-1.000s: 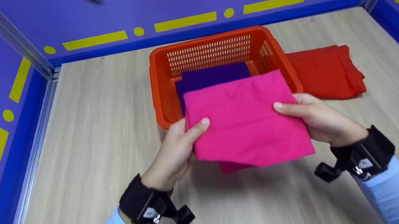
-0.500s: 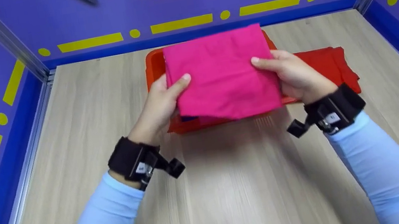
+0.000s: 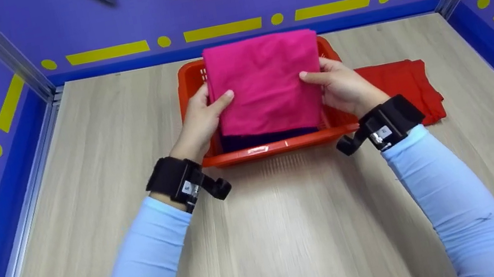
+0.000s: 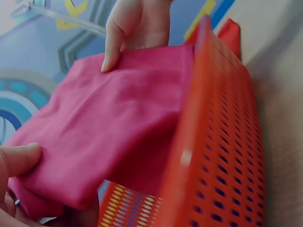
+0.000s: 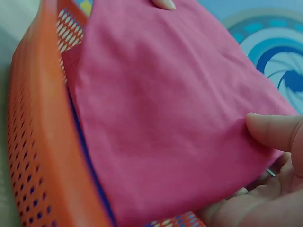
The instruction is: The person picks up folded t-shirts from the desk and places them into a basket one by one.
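Observation:
A folded pink cloth (image 3: 267, 89) is held flat between both hands, over the orange plastic basket (image 3: 274, 147). My left hand (image 3: 204, 118) pinches its left edge, thumb on top and fingers underneath. On the opposite edge my right hand (image 3: 344, 86) grips it the same way. Under the pink cloth a dark blue folded cloth (image 3: 267, 138) shows inside the basket, mostly covered. In the left wrist view the pink cloth (image 4: 109, 118) dips toward the basket's near wall (image 4: 222, 137). The right wrist view shows the right thumb (image 5: 272, 132) pressing on the cloth's corner.
A folded red cloth (image 3: 401, 91) lies on the wooden table (image 3: 284, 233) against the basket's right side. Blue-purple panels (image 3: 224, 10) with yellow marks stand at the back and both sides.
Both hands have carried the pink cloth forward, away from the body, from the basket's front to over its inside, then lowered it slightly. The hands keep their grip on the cloth.

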Action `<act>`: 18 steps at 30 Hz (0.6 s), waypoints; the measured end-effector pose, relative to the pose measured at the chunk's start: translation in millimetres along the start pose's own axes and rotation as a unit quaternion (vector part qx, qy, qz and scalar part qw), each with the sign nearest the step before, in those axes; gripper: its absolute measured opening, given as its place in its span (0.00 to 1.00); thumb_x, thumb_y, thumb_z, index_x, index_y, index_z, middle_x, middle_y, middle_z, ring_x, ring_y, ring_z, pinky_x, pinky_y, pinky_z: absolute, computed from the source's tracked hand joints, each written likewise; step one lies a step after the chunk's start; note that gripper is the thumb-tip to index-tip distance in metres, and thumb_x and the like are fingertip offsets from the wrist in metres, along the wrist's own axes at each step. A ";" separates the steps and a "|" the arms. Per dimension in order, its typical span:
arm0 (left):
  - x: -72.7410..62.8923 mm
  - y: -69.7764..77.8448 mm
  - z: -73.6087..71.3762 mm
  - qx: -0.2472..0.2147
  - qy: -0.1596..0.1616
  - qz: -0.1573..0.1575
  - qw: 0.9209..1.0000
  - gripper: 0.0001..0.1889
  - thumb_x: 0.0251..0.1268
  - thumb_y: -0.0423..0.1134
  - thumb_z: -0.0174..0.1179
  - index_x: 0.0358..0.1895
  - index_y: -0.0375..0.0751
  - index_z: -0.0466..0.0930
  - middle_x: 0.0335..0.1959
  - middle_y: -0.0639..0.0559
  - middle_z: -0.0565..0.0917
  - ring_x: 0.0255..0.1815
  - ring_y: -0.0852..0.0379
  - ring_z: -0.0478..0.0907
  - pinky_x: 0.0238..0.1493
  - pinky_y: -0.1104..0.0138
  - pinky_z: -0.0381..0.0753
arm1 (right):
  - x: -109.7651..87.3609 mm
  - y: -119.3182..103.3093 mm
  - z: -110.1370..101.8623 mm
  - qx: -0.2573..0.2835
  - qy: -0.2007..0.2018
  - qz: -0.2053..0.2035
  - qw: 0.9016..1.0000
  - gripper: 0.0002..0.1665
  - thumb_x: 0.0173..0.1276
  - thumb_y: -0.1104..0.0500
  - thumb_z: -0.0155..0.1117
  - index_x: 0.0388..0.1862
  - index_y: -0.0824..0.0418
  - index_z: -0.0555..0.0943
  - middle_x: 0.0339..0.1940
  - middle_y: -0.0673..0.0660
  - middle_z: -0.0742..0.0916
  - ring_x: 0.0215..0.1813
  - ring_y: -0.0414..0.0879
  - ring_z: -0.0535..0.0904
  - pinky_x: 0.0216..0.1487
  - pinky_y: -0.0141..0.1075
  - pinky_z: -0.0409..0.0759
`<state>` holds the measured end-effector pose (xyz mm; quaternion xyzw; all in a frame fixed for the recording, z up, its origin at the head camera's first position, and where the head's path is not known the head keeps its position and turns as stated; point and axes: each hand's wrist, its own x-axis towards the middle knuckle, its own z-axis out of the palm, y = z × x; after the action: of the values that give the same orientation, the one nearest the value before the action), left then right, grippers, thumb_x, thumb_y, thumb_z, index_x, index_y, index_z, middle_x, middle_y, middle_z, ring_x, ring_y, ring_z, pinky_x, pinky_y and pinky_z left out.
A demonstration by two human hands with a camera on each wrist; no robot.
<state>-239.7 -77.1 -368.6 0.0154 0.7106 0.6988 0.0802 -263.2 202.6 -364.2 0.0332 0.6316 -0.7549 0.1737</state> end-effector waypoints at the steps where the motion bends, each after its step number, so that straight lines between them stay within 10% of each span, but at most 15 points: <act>1: 1.7 -3.9 -0.1 0.006 -0.001 -0.008 1.000 0.22 0.76 0.38 0.58 0.69 0.39 0.72 0.56 0.44 0.82 0.51 0.52 0.80 0.56 0.63 0.79 | 1.7 3.6 -1.9 -0.003 0.005 0.008 1.000 0.17 0.76 0.62 0.61 0.61 0.59 0.76 0.51 0.55 0.82 0.53 0.49 0.79 0.55 0.39 0.80; 18: 18.7 -36.9 7.0 0.147 -0.028 -0.106 0.983 0.29 0.76 0.27 0.47 0.77 0.34 0.54 0.67 0.39 0.72 0.64 0.48 0.70 0.69 0.59 0.68 | 18.3 33.5 -7.5 -0.149 0.006 0.089 0.985 0.20 0.79 0.64 0.51 0.66 0.66 0.72 0.45 0.56 0.82 0.44 0.47 0.80 0.48 0.37 0.81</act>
<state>-253.8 -68.6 -407.2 -0.0285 0.8005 0.5739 0.1705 -271.5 201.1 -402.2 0.0680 0.7324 -0.6337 0.2397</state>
